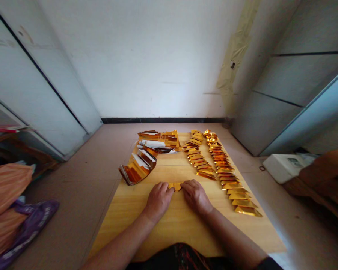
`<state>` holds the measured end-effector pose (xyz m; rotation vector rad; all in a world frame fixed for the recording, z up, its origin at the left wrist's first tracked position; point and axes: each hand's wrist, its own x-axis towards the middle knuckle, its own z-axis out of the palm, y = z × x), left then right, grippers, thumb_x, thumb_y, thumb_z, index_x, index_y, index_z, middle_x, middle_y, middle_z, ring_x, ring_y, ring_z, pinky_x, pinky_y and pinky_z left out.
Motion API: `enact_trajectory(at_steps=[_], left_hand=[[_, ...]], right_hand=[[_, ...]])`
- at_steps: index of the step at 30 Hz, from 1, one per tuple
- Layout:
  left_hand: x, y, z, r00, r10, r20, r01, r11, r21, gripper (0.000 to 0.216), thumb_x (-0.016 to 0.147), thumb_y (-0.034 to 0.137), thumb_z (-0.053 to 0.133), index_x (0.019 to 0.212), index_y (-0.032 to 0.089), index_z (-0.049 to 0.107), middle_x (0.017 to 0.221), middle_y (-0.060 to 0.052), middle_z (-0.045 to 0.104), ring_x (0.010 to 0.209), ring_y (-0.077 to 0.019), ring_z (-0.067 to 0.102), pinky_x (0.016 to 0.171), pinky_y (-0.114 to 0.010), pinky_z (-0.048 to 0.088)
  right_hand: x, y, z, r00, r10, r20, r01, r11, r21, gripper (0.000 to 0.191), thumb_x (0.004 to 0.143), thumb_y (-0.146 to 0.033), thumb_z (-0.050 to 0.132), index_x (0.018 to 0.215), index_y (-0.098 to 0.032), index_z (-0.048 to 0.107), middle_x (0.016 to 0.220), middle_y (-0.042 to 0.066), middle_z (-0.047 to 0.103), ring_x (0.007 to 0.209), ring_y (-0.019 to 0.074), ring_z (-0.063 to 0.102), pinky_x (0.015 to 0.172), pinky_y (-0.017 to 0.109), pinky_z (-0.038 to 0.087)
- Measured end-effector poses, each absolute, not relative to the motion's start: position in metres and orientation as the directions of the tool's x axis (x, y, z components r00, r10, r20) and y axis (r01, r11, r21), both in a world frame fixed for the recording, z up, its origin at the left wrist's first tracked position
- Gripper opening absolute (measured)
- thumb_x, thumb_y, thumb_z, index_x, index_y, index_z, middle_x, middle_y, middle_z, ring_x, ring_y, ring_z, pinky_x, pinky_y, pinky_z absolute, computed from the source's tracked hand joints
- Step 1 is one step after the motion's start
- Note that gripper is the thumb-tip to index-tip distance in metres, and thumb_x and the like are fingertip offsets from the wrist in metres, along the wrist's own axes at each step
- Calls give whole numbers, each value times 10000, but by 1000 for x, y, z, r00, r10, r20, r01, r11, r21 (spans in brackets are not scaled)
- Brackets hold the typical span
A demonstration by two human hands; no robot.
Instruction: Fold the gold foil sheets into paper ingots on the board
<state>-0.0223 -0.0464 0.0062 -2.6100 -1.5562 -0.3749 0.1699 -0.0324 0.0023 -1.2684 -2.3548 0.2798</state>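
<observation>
Both hands rest on a low wooden table (135,225). My left hand (158,198) and my right hand (195,195) meet over a small piece of gold foil paper (175,186), fingers curled and pressed on its two ends. The paper lies flat on the wood and is partly hidden under the fingertips. A curled stack of gold and white foil sheets (137,168) lies just beyond my left hand.
Two long rows of folded gold pieces (228,176) run along the table's right side. More foil stacks (160,140) sit at the far end. Orange and purple bags (14,210) lie on the floor at left, and a white box (283,167) at right.
</observation>
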Motion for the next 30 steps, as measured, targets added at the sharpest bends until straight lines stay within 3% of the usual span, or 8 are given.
enact_trajectory(at_steps=[4, 11, 17, 24, 30], left_hand=[[-21, -44, 6, 468, 839, 278, 867, -496, 38, 111, 858, 167, 534, 852, 201, 639, 855, -46, 581, 825, -185, 528, 723, -315, 470], [-21, -38, 2, 541, 779, 317, 796, -595, 106, 151, 874, 130, 491, 802, 169, 619, 937, -51, 633, 861, -177, 550, 780, -312, 494], [-27, -45, -3, 573, 750, 331, 778, -624, 68, 237, 856, 79, 458, 1019, 136, 621, 1105, -91, 635, 944, -204, 565, 852, -352, 494], [-33, -54, 2, 523, 800, 294, 810, -574, 122, 350, 839, 98, 485, 1153, 212, 587, 1158, -69, 609, 1054, -224, 533, 897, -395, 468], [-38, -53, 6, 466, 843, 269, 838, -518, 172, 409, 797, 97, 525, 1148, 293, 605, 1169, -63, 566, 1073, -225, 503, 899, -406, 457]], right_hand=[[169, -26, -1, -467, 829, 307, 756, 555, -347, 181, 885, -133, 493, 944, -182, 657, 915, 62, 616, 850, 168, 510, 780, 271, 387], [168, -27, 4, -577, 799, 167, 789, 598, -138, 150, 924, -194, 484, 897, -192, 631, 884, 40, 605, 842, 173, 487, 731, 281, 338], [167, -25, 16, -619, 784, 41, 782, 620, -60, 156, 924, -192, 465, 909, -174, 619, 898, 51, 620, 844, 183, 497, 727, 298, 328], [163, -17, 32, -547, 836, -43, 828, 532, -178, 243, 901, -170, 434, 843, -174, 670, 871, 65, 648, 864, 174, 544, 742, 264, 354], [142, 2, 35, -200, 972, -121, 919, 143, -368, 229, 792, -185, 525, 960, -202, 680, 958, 49, 655, 829, 142, 606, 681, 213, 387]])
